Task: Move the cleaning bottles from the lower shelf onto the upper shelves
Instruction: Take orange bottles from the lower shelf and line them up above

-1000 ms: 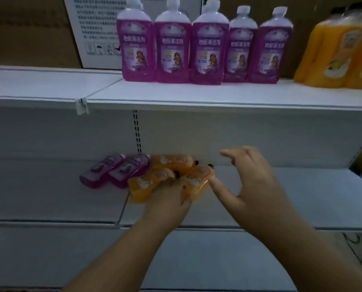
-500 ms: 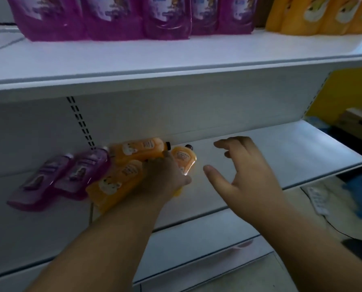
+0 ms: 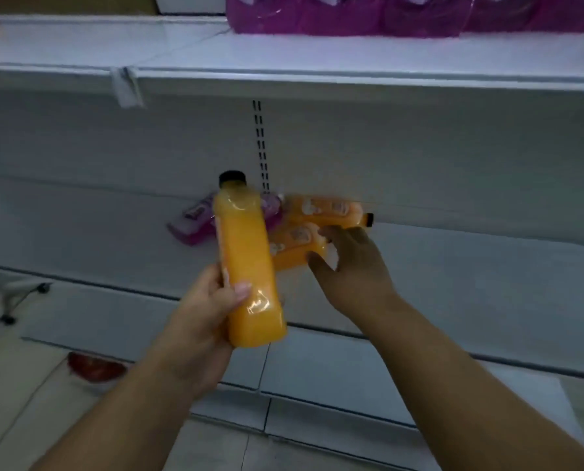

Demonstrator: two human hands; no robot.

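the white metal lower shelf [image 3: 453,266] still carries two orange plastic bottles lying on their sides [image 3: 324,209], long axes running left-right, caps toward the right, with purple bottles [image 3: 195,222] further left along the shelf. the right hand [image 3: 351,266] is nearest, fingers spread at the front bottle, not yet closed. the left hand [image 3: 209,300] clasps a tall orange bottle with a black cap [image 3: 246,260] upright in front of the shelf; half a second ago it was pressed down on the pile.

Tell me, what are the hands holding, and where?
The left hand holds an orange bottle by its lower body, cap up. The right hand is closing on a lying orange bottle but hasn't lifted it.
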